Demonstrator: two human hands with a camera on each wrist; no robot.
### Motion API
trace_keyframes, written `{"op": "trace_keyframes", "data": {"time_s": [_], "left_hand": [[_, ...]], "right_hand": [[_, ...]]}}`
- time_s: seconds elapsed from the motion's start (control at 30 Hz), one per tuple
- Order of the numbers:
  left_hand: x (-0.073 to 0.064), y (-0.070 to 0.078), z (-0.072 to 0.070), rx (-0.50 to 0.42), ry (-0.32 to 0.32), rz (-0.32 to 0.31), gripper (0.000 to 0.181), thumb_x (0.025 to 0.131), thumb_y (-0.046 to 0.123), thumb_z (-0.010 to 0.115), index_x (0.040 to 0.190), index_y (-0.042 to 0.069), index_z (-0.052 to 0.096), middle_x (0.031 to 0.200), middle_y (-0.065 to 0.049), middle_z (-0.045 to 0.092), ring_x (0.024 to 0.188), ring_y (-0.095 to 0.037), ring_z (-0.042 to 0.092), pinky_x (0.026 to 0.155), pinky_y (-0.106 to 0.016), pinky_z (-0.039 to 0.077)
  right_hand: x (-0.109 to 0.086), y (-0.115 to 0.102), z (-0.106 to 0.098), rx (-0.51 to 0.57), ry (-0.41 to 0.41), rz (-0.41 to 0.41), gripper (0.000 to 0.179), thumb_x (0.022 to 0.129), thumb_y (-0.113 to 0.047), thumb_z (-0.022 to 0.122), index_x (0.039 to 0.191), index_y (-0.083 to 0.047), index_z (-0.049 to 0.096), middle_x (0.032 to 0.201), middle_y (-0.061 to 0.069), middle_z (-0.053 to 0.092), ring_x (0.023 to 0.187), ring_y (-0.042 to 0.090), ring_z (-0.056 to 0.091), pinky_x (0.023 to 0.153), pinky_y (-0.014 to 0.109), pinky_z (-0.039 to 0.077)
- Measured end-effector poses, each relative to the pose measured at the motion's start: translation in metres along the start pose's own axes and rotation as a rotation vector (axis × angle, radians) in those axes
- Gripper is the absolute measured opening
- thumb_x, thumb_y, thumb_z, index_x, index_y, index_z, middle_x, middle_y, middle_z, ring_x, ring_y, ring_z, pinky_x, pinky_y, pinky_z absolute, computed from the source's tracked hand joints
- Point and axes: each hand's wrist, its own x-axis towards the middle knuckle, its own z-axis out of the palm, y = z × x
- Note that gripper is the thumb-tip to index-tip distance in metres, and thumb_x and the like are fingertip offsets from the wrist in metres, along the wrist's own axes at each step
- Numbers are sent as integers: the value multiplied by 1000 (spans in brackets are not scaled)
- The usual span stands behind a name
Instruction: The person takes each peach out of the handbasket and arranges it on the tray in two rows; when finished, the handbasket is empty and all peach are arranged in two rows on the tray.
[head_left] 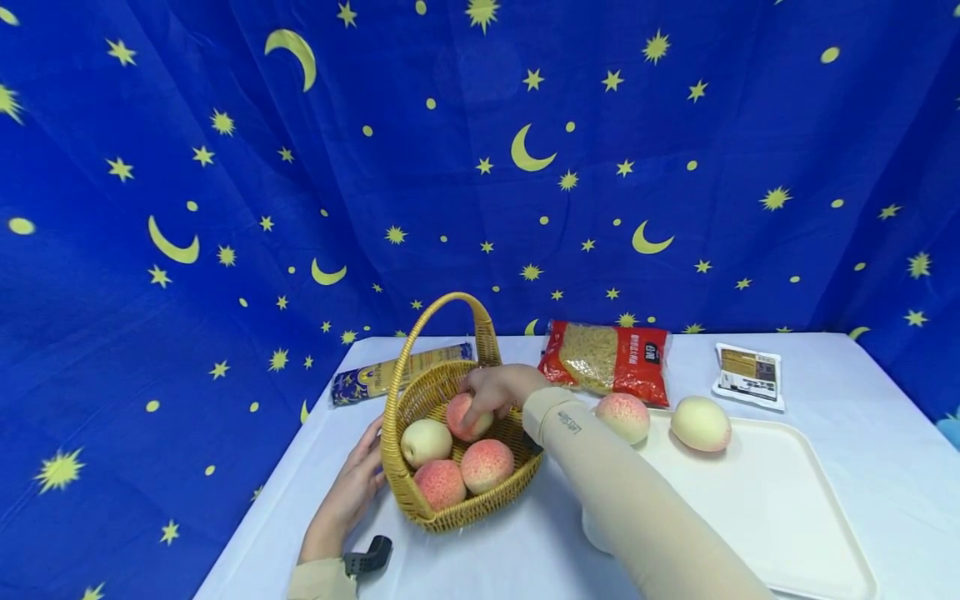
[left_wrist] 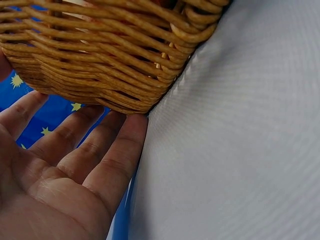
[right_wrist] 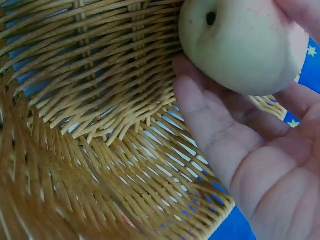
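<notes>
My right hand (head_left: 501, 390) reaches into a wicker basket (head_left: 480, 510) and grips a peach (head_left: 463, 417). In the right wrist view, the fingers (right_wrist: 215, 125) curl under the pale side of that peach (right_wrist: 240, 45). Also in the basket lie a pale peach (head_left: 426, 442) and two pink ones, a front peach (head_left: 440, 485) and a right peach (head_left: 487, 466). My left hand (head_left: 358, 483) is at the basket's left side. In the left wrist view, its nearly straight fingers (left_wrist: 112, 167) touch the bottom of the woven wall (left_wrist: 110, 65).
Right of the basket is a white tray (head_left: 780, 500) with a pink peach (head_left: 624, 417) and a pale peach (head_left: 701, 423) at its far edge. Behind stand a long blue-and-gold packet (head_left: 375, 379), a red pasta bag (head_left: 607, 360) and a small white packet (head_left: 750, 377). The basket's tall handle (head_left: 408, 358) arches above.
</notes>
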Motion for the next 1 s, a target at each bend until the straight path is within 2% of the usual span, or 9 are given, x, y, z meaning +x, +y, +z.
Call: {"op": "trace_keyframes", "data": {"time_s": [0.1, 0.23, 0.4, 0.5, 0.57, 0.63, 0.77, 0.87, 1.0], "left_hand": [[0, 0, 0, -4, -4, -2, 62, 113, 34, 49, 171, 26, 27, 177, -11, 31, 158, -28, 35, 111, -31, 48], [0, 0, 0, -10, -12, 2, 62, 113, 33, 47, 171, 26, 25, 178, -10, 29, 160, -29, 31, 113, -33, 46], [-1, 0, -1, -12, -26, 8, 64, 114, 30, 46, 172, 25, 22, 179, -13, 24, 164, -34, 25, 125, -50, 38], [-2, 0, 0, -7, -27, 5, 64, 114, 30, 46, 173, 25, 21, 180, -13, 22, 165, -34, 24, 127, -56, 34], [-2, 0, 0, -1, -19, 8, 63, 114, 30, 46, 172, 24, 23, 179, -13, 25, 161, -29, 31, 125, -50, 38], [-1, 0, 0, 3, -9, 10, 61, 114, 27, 45, 171, 24, 25, 177, -13, 30, 154, -19, 41, 119, -40, 44], [-1, -1, 0, -7, -7, 21, 60, 113, 22, 44, 171, 21, 26, 172, -17, 36, 132, 3, 55, 106, -24, 50], [-1, -1, 0, -8, -11, 20, 61, 113, 23, 45, 171, 21, 26, 172, -17, 36, 125, 10, 56, 105, -23, 50], [-1, 0, 0, 7, -6, 18, 61, 113, 24, 46, 170, 21, 26, 173, -17, 36, 126, 8, 55, 107, -28, 49]], "right_hand": [[-1, 2, -4, 1, 4, -29, 83, 90, -28, 86, 159, -6, 47, 154, 12, 55, 121, 21, 64, 103, 43, 60], [-7, 2, -12, 7, 11, -78, 81, 89, -28, 87, 157, -7, 48, 149, 11, 56, 118, 20, 64, 102, 45, 61], [-18, 6, -21, -52, 72, -161, 75, 87, -32, 86, 151, -10, 54, 143, 7, 61, 125, 20, 61, 107, 41, 55], [-25, 11, -25, -33, 98, -196, 70, 88, -32, 86, 149, -13, 55, 138, 5, 64, 125, 20, 61, 106, 39, 54], [-31, 14, -28, 10, 107, -216, 66, 89, -30, 86, 146, -15, 56, 135, 4, 65, 122, 20, 62, 104, 39, 55], [-38, 17, -31, 35, 118, -239, 63, 89, -28, 87, 143, -17, 57, 133, 3, 65, 120, 20, 63, 102, 39, 56], [-52, 27, -38, -1, 173, -300, 62, 86, -28, 90, 139, -19, 59, 131, 5, 65, 116, 21, 63, 96, 37, 57], [-65, 37, -43, -1, 208, -320, 64, 82, -26, 91, 136, -21, 58, 131, 9, 65, 111, 23, 66, 92, 37, 59], [-85, 52, -47, 78, 225, -335, 66, 82, -22, 91, 136, -20, 53, 133, 13, 63, 111, 24, 68, 92, 38, 61]]}}
